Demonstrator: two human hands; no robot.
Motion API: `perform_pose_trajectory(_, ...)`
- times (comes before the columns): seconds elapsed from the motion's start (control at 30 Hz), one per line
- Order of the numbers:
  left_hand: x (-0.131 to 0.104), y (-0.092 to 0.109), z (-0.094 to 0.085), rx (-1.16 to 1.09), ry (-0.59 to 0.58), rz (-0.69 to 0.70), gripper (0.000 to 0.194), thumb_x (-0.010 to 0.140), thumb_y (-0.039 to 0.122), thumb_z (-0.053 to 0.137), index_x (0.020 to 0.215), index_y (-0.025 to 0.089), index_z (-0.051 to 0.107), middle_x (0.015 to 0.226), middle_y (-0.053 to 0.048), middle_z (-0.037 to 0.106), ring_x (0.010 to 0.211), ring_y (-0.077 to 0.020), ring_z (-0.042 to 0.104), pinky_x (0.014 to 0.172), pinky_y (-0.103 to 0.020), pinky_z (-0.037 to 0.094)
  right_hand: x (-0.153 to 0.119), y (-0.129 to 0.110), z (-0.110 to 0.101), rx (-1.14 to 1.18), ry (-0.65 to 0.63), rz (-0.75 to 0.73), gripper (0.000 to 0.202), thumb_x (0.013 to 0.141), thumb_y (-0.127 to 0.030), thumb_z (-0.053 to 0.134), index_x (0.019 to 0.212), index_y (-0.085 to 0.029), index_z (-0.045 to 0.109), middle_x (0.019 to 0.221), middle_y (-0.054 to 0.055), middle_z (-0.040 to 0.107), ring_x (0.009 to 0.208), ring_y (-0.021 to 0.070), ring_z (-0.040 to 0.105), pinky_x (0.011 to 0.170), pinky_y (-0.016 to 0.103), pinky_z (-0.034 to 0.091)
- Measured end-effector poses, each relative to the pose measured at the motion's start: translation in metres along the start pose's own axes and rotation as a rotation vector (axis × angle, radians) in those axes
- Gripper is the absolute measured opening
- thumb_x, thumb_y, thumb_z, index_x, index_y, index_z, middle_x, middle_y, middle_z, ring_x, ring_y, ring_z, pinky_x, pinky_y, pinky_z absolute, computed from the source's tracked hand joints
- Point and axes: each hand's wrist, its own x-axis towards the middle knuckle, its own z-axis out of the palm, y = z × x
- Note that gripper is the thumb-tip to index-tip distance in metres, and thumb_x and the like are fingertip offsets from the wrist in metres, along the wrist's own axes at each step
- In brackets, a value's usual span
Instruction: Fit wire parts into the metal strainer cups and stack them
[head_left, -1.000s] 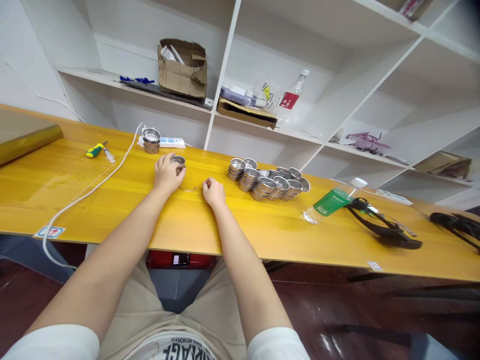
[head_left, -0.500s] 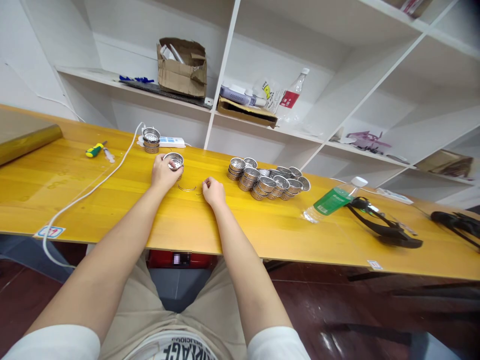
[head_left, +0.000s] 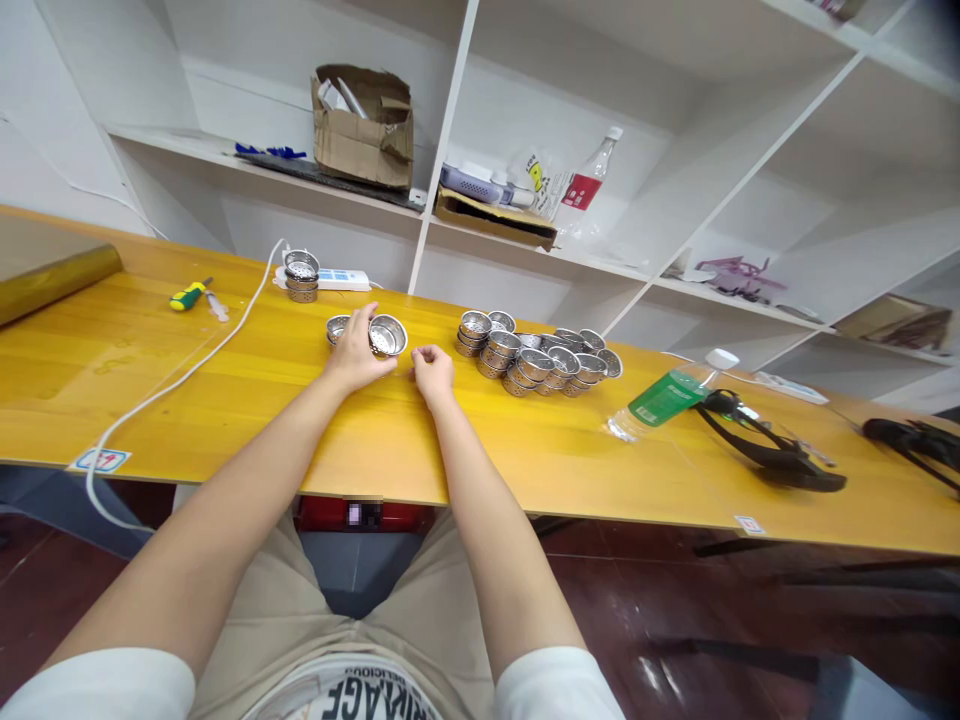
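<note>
My left hand (head_left: pixel 357 358) grips a small round metal strainer cup (head_left: pixel 388 336) with holes in its bottom, tilted a little over the table. Partly behind that hand stands a second strainer cup (head_left: pixel 337 326). Close by on the right, my right hand (head_left: pixel 433 374) is closed with its fingertips pinched; whatever lies between them is too small to make out. Further right are several stacked strainer cups (head_left: pixel 534 366) in a cluster. Another short stack of cups (head_left: pixel 302 275) stands at the back left.
A white power strip (head_left: pixel 343 280) lies behind the left stack, its cable running to the front edge. A green-handled screwdriver (head_left: pixel 187 295) is at the left. To the right lie a green-labelled bottle (head_left: pixel 666 398) and a black headset (head_left: pixel 772 455). White shelves (head_left: pixel 442 110) rise behind.
My left hand has moved right, carrying a strainer cup off the one now standing behind it. The thin wire pieces that lay between my hands no longer show. My right hand has barely shifted.
</note>
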Motion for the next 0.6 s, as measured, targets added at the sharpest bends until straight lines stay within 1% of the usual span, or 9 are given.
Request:
perform_pose_trajectory(0.07, -0.002, 0.001, 0.005, -0.012, -0.035, 0.023, 0.074, 0.067, 0.024, 0.080, 0.134, 0.020, 0.050, 0.132, -0.012, 0.059, 0.128, -0.0323, 0.059, 0.115, -0.046, 0.048, 0.000, -0.002, 0.001, 0.241, -0.024, 0.129, 0.008, 0.096, -0.026, 0.063, 0.091, -0.020, 0.064, 0.082, -0.001, 0.068, 0.065, 0.0118, 0.066, 0.056, 0.021, 0.048)
perform_pose_trajectory(0.1, -0.002, 0.001, 0.006, -0.017, -0.049, 0.038, 0.070, 0.067, 0.024, 0.080, 0.130, 0.020, 0.052, 0.129, -0.012, 0.060, 0.126, -0.0320, 0.059, 0.114, -0.045, 0.048, 0.000, -0.004, 0.000, 0.354, -0.032, 0.181, 0.006, 0.095, -0.024, 0.064, 0.091, -0.019, 0.063, 0.081, -0.001, 0.067, 0.062, 0.0111, 0.066, 0.052, 0.020, 0.047)
perform_pose_trajectory(0.17, -0.003, 0.000, 0.009, -0.029, -0.067, 0.048, 0.064, 0.066, 0.024, 0.080, 0.125, 0.019, 0.054, 0.126, -0.012, 0.062, 0.124, -0.0316, 0.060, 0.112, -0.044, 0.049, -0.002, -0.008, -0.001, 0.529, -0.046, 0.261, 0.006, 0.093, -0.021, 0.068, 0.090, -0.019, 0.063, 0.079, -0.002, 0.066, 0.059, 0.0095, 0.065, 0.048, 0.019, 0.047)
perform_pose_trajectory(0.23, -0.003, -0.002, 0.010, -0.046, -0.082, 0.023, 0.064, 0.066, 0.023, 0.079, 0.124, 0.019, 0.054, 0.126, -0.012, 0.063, 0.122, -0.0314, 0.062, 0.111, -0.044, 0.050, -0.003, -0.011, -0.004, 0.638, -0.064, 0.329, 0.008, 0.092, -0.020, 0.070, 0.091, -0.019, 0.063, 0.078, -0.003, 0.066, 0.056, 0.0079, 0.063, 0.049, 0.018, 0.047)
perform_pose_trajectory(0.3, -0.003, -0.004, 0.011, -0.073, -0.101, -0.009, 0.066, 0.066, 0.021, 0.078, 0.127, 0.019, 0.052, 0.126, -0.011, 0.065, 0.120, -0.0307, 0.064, 0.109, -0.043, 0.051, -0.004, -0.012, -0.006, 0.702, -0.077, 0.378, 0.008, 0.093, -0.020, 0.070, 0.091, -0.019, 0.063, 0.076, -0.004, 0.065, 0.054, 0.0066, 0.062, 0.049, 0.017, 0.047)
perform_pose_trajectory(0.37, -0.004, -0.006, 0.012, -0.093, -0.115, -0.030, 0.069, 0.066, 0.020, 0.076, 0.130, 0.019, 0.050, 0.128, -0.012, 0.066, 0.120, -0.0301, 0.065, 0.109, -0.043, 0.052, -0.003, -0.012, -0.007, 0.732, -0.079, 0.388, 0.009, 0.093, -0.022, 0.070, 0.089, -0.019, 0.063, 0.070, -0.006, 0.060, 0.051, 0.0051, 0.056, 0.048, 0.016, 0.045)
perform_pose_trajectory(0.5, -0.005, -0.007, 0.013, -0.090, -0.118, -0.037, 0.069, 0.066, 0.019, 0.075, 0.131, 0.019, 0.050, 0.131, -0.012, 0.066, 0.122, -0.0302, 0.065, 0.111, -0.043, 0.051, 0.001, -0.009, -0.007, 0.749, -0.087, 0.379, 0.015, 0.093, -0.028, 0.070, 0.083, -0.018, 0.064, 0.059, -0.009, 0.046, 0.044, 0.0036, 0.041, 0.043, 0.014, 0.033)
perform_pose_trajectory(0.6, -0.005, -0.007, 0.013, -0.082, -0.123, -0.016, 0.066, 0.066, 0.019, 0.073, 0.129, 0.019, 0.052, 0.129, -0.011, 0.066, 0.123, -0.0306, 0.064, 0.112, -0.044, 0.050, 0.002, -0.008, -0.006, 0.755, -0.104, 0.398, 0.018, 0.092, -0.029, 0.068, 0.080, -0.017, 0.063, 0.055, -0.010, 0.039, 0.043, 0.0038, 0.033, 0.041, 0.015, 0.025)
